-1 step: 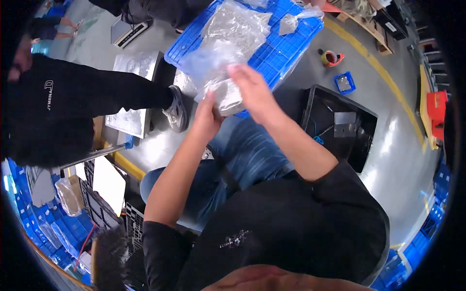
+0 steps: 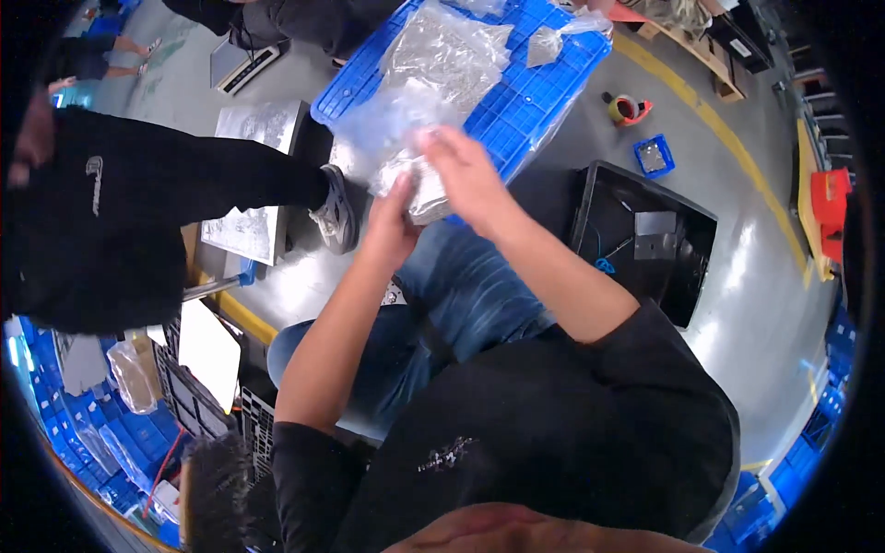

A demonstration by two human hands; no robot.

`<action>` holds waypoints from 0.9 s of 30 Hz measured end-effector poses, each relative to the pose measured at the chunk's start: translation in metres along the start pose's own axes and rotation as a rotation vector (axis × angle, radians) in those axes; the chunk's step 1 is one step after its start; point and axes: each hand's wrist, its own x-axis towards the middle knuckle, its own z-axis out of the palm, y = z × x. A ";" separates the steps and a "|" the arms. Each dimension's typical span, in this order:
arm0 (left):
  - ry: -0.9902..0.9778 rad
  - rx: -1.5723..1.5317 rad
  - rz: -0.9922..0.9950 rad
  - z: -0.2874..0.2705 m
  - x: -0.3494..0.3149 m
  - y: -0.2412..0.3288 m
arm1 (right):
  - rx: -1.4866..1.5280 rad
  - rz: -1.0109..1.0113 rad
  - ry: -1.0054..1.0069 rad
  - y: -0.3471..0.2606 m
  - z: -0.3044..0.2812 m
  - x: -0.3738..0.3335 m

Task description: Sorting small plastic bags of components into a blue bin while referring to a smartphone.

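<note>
In front of my knees I hold a clear plastic bag (image 2: 427, 195) whose lower part is packed with silvery-grey contents, too blurred to name. My left hand (image 2: 392, 224) grips its lower left side, thumb on top. My right hand (image 2: 464, 178) is closed at the upper right of the bag, fingers bent over the plastic. The loose, cloudy top of the bag spreads up and left over a blue plastic crate (image 2: 525, 115). On that crate lies a larger clear bag (image 2: 447, 55) of small grey pieces, with a smaller tied bag (image 2: 546, 46) to its right.
To the right stand a black tub (image 2: 590, 207) holding a grey block and blue cord, a small blue bin (image 2: 666, 166) and a tape dispenser (image 2: 627, 111). At left, a co-worker's black-trousered leg (image 2: 249, 170) stands beside a metal platform (image 2: 244, 226). A scale (image 2: 247, 66) lies behind.
My right hand has shifted slightly left along the bag, and the bag's loose top has moved a little. The co-worker's clothing at left has shifted slightly.
</note>
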 end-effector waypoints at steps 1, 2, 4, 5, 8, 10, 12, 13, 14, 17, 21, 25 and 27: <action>0.035 0.058 -0.012 0.003 -0.004 0.005 | -0.123 -0.070 -0.047 0.004 0.005 0.003; 0.040 0.067 -0.008 -0.009 -0.001 0.004 | -0.114 -0.074 -0.049 -0.012 0.013 -0.001; -0.097 -0.092 0.057 -0.028 0.005 0.001 | -0.790 -0.116 -0.116 -0.041 0.021 -0.012; -0.093 -0.082 0.057 -0.026 0.003 0.005 | -0.779 -0.118 -0.114 -0.041 0.019 -0.012; 0.122 -0.111 0.120 -0.002 -0.014 0.032 | -0.638 -0.479 0.145 -0.037 -0.003 -0.005; 0.106 -0.207 0.188 -0.010 -0.015 0.054 | -0.487 -0.317 0.221 -0.030 -0.024 -0.001; 0.194 -0.248 0.328 -0.011 -0.021 0.080 | -0.484 -0.202 0.198 -0.013 -0.052 0.004; 0.163 -0.303 0.353 -0.015 -0.025 0.094 | -0.533 -0.113 0.192 -0.008 -0.063 0.003; 0.123 -0.285 0.471 -0.019 -0.028 0.107 | -0.583 -0.065 0.164 0.001 -0.073 0.002; 0.120 -0.404 0.611 -0.033 -0.044 0.146 | -0.627 0.050 0.108 0.024 -0.082 -0.001; 0.012 -0.408 0.666 -0.048 -0.059 0.168 | -0.647 0.111 0.062 0.041 -0.080 -0.001; 0.193 -0.466 0.661 -0.057 -0.063 0.162 | -0.678 0.087 0.038 0.047 -0.073 0.009; 0.208 -0.510 0.652 -0.064 -0.063 0.157 | -0.731 0.101 0.043 0.046 -0.068 0.013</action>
